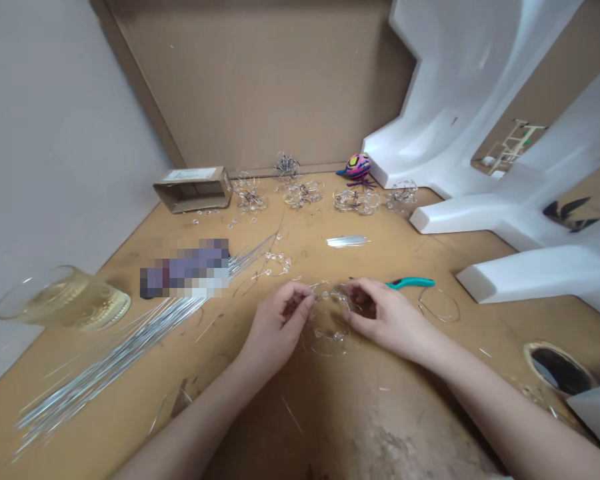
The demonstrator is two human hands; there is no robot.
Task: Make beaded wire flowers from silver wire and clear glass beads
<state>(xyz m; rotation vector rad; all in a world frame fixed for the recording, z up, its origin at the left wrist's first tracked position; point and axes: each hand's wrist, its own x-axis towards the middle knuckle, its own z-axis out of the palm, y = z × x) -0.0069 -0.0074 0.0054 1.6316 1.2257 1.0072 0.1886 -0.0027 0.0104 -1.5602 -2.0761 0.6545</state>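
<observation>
My left hand (pixel 275 323) and my right hand (pixel 385 313) both pinch a loop of thin wire strung with clear beads (pixel 327 333), held just above the brown board. The fingertips hide part of the loop. Teal-handled pliers (pixel 410 283) lie just beyond my right fingers. A plain wire loop (pixel 439 305) rests to the right of them. A long bundle of silver wires (pixel 115 360) fans out on the board left of my left forearm.
Several finished beaded wire pieces (pixel 303 195) stand along the far edge, near a cardboard box (pixel 193 190) and a bright patterned ball (pixel 357 167). A glass of pale liquid (pixel 63 300) is at far left. White foam forms (pixel 530 273) rise on the right, beside a burnt hole (pixel 557 369).
</observation>
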